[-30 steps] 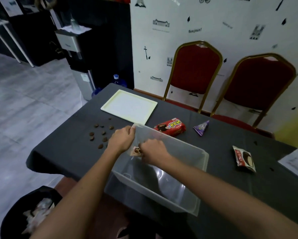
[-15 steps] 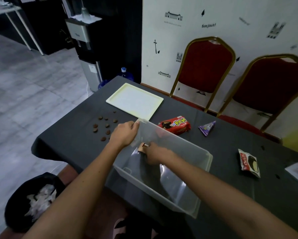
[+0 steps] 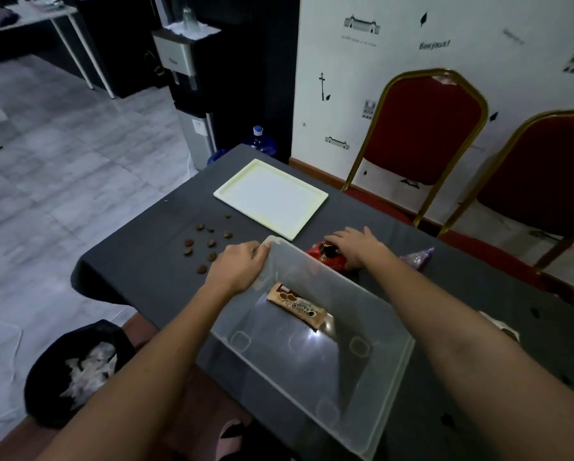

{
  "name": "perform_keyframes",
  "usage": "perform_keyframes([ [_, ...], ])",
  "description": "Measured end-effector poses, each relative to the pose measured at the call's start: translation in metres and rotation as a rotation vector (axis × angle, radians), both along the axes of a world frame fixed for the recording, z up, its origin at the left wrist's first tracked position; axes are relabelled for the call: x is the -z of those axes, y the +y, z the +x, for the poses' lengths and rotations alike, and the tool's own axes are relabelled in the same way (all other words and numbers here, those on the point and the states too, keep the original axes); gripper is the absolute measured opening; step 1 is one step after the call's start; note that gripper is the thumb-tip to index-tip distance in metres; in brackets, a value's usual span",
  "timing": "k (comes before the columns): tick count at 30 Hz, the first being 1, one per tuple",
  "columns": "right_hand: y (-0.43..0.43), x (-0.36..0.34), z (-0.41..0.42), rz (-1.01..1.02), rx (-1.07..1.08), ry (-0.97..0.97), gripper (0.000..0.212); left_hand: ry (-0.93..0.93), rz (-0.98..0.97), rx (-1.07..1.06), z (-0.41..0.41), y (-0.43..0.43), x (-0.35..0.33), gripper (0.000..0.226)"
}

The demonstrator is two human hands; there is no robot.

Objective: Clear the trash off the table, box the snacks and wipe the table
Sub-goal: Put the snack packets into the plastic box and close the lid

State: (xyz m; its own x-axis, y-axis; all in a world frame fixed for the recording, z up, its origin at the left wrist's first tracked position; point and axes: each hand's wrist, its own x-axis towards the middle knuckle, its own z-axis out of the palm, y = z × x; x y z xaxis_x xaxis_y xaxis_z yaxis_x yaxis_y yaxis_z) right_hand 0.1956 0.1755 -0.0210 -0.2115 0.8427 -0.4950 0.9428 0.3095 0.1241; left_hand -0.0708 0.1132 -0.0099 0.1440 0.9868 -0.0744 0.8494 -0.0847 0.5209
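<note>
A clear plastic box stands on the dark table in front of me. My left hand grips the box's far left corner rim. A brown snack pack lies loose on the box floor. Just beyond the far rim, my right hand lies flat with spread fingers on a red snack pack, touching it without a closed grip. A purple triangular pack lies to the right of it. Several small brown bits are scattered left of the box.
A cream tray lies at the table's far left. A white snack pack peeks out behind my right forearm. A black-bagged bin with crumpled paper stands on the floor at lower left. Two red chairs line the wall.
My right hand has let go of the brown pack inside the box and moved out over the far rim onto the red pack. The left hand stays on the corner.
</note>
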Motion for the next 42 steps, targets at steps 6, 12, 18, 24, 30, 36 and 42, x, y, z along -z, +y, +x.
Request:
perform_keyframes([
  [6, -0.004, -0.001, -0.005, 0.148, 0.035, 0.009, 0.073, -0.007, 0.014, 0.011, 0.002, -0.003, -0.006, 0.050],
  [12, -0.029, -0.115, -0.007, 0.197, 0.389, 0.665, 0.073, -0.076, -0.016, 0.018, -0.001, -0.001, -0.004, 0.052],
  [18, -0.101, -0.183, -0.044, -0.470, 0.280, 0.465, 0.049, -0.126, -0.042, 0.047, 0.000, -0.001, -0.008, 0.056],
  [24, -0.145, -0.065, -0.113, -0.147, 0.202, 0.186, 0.059, -0.135, -0.049, 0.037, -0.001, -0.003, -0.010, 0.056],
  [30, -0.155, -0.012, -0.140, 0.096, 0.217, 0.232, 0.071, -0.130, -0.036, 0.032, -0.001, -0.005, -0.011, 0.056],
  [36, -0.178, 0.020, -0.115, -0.085, -0.204, 0.113, 0.072, -0.136, -0.043, 0.030, 0.000, -0.004, -0.011, 0.052],
  [42, -0.147, -0.029, -0.108, -0.190, -0.116, 0.254, 0.055, -0.115, -0.026, 0.013, 0.000, -0.004, -0.011, 0.053],
])
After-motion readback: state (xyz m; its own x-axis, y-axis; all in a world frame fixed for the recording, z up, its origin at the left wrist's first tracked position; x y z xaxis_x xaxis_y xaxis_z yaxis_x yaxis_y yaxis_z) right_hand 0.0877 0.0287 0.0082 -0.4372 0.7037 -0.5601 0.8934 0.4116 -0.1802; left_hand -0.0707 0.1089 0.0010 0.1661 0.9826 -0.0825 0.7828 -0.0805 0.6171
